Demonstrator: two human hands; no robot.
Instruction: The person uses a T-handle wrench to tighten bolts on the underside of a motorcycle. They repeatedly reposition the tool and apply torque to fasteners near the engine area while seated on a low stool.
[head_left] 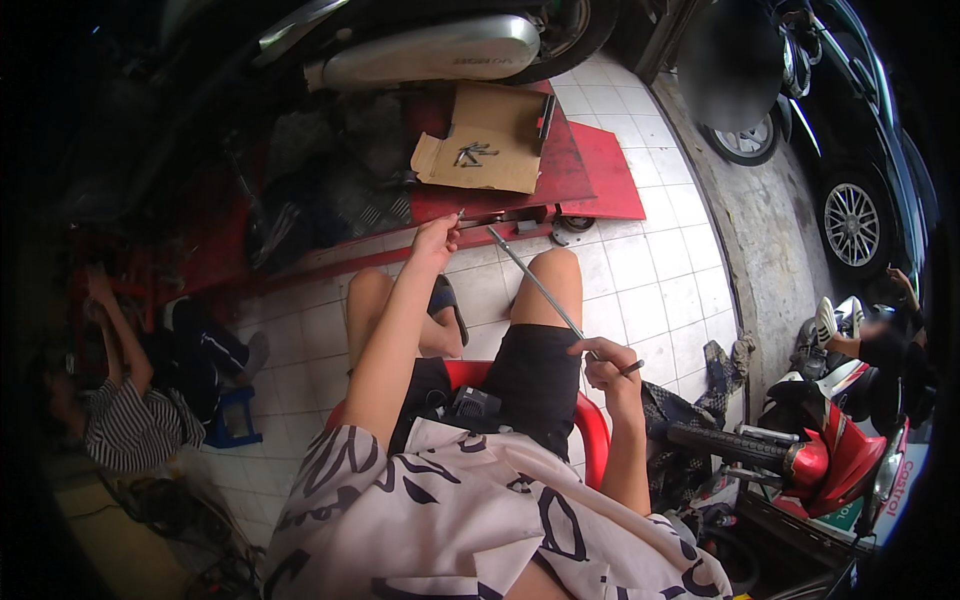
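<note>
My left hand (pixel 435 243) reaches forward beside the red platform, its fingers pinched on a small metal piece (pixel 461 214), too small to name surely. Closed round the rear part of a long, thin metal rod tool (pixel 540 286) is my right hand (pixel 608 368), above my right thigh. The rod slants forward and left, its tip a short way right of my left hand. A dark end of it sticks out behind my fist. Ahead, an opened cardboard box (pixel 500 120) lies on the red platform (pixel 570 160), with several small dark metal pieces (pixel 473 154) in it.
A motorcycle with a silver side part (pixel 430 50) stands over the platform. At left, another person in a striped shirt (pixel 140 425) works low down. At right are a red motorcycle (pixel 835 455), another person's shoes (pixel 826 322) and a dark car (pixel 850 180). I sit on a red chair (pixel 596 440).
</note>
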